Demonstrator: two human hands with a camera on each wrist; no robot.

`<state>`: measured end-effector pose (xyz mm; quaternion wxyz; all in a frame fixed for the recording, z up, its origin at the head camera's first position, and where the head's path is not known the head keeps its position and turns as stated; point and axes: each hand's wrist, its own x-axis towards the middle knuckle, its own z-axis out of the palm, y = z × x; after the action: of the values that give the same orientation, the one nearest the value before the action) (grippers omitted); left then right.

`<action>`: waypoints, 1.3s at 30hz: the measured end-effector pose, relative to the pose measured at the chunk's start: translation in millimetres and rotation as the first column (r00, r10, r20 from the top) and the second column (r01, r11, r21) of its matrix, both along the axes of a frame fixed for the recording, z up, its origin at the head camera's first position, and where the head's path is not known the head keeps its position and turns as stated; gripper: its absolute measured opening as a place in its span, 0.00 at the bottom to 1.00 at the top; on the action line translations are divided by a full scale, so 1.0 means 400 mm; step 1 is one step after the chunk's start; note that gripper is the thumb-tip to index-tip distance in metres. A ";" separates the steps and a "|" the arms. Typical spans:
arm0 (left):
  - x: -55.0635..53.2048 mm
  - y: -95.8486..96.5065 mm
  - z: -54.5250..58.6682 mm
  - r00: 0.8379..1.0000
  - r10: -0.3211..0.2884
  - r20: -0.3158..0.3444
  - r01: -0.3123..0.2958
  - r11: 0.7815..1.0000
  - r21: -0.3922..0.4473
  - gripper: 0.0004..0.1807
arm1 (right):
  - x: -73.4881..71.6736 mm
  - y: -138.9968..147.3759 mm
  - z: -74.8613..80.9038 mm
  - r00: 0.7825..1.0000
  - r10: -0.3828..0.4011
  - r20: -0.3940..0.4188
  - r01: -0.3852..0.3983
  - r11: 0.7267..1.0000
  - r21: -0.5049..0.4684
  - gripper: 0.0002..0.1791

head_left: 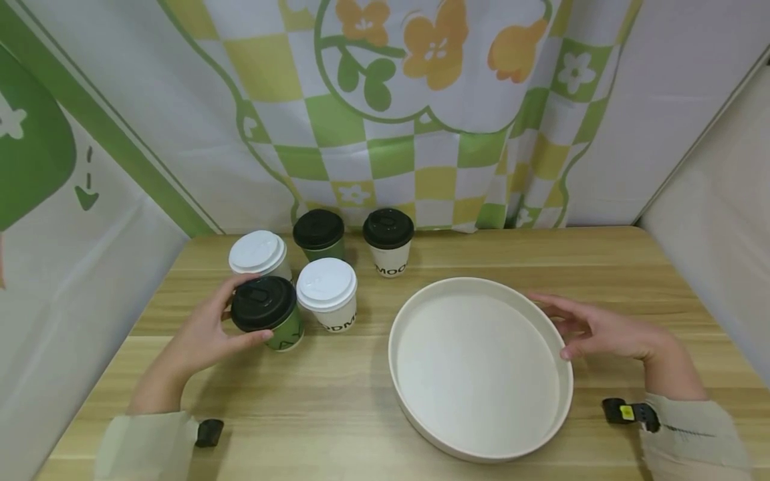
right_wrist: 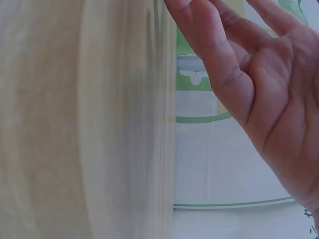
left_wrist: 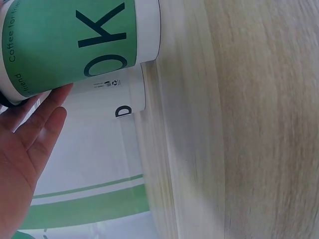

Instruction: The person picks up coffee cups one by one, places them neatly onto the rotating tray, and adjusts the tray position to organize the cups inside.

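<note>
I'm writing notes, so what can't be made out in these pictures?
Head view: contents of the front green cup, under its black lid.
Head view: lower part of the rear white-lidded cup, behind the front green cup and left hand.
Head view: base of the rear green cup, behind the front white-lidded cup.
Left wrist view: most of that black lid, beyond the left edge.
Right wrist view: some right hand fingertips, beyond the top edge.
</note>
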<state>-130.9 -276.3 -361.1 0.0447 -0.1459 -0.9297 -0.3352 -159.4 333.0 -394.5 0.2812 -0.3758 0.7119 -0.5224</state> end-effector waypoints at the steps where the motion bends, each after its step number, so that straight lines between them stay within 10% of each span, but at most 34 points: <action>1: 0.000 0.000 0.000 1.000 0.001 0.001 -0.001 1.000 0.001 0.50 | 0.000 0.000 0.000 1.000 0.001 0.000 -0.001 1.000 0.001 0.47; 39: 0.014 -0.002 0.079 0.999 0.029 -0.038 -0.030 0.999 -0.016 0.51 | -0.003 0.000 -0.005 0.998 0.009 0.064 -0.009 1.000 0.003 0.47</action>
<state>-125.3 -276.9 -329.6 0.0661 -0.1390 -0.9335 -0.3240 -160.4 332.9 -396.6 0.3067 -0.3617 0.7016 -0.5318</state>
